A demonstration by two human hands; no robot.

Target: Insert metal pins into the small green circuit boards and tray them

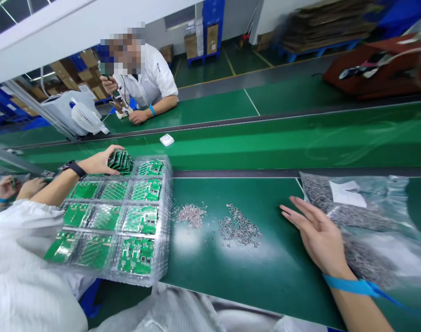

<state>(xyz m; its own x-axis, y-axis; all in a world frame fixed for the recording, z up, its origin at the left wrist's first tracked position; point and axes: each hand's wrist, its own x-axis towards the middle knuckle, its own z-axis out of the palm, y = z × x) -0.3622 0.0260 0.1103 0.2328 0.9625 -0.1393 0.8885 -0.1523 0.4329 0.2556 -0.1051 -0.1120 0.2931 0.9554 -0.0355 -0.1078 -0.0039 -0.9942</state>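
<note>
The left hand [98, 161], at left of centre, has its grip closed around a stack of green circuit boards [120, 162], at the upper edge of a clear plastic tray [165, 216]. Whether the stack is lifted or resting there, I cannot tell. The right hand [323, 240], at lower right, is spread wide and holds nothing, just beside 2 clear bags [312, 186] of small metal parts.

Work appears partway along: single boards [137, 256] lie in the tray's compartments, while the stack in the grip is not yet divided. 2 loose piles of small parts, a pale pile [192, 216] and a darker pile [240, 228], lie at centre, apart from the boards; many more parts remain bagged.

The dark green surface [213, 272] is glossy. Beyond it runs a brighter green strip [238, 154] carrying a small white object [167, 139].

At upper left, a person in a white coat [158, 74] works opposite, near a white fan [87, 118]. Another person's hands [30, 187] show at the left edge. Flattened cardboard [324, 23] is stacked at upper right.
</note>
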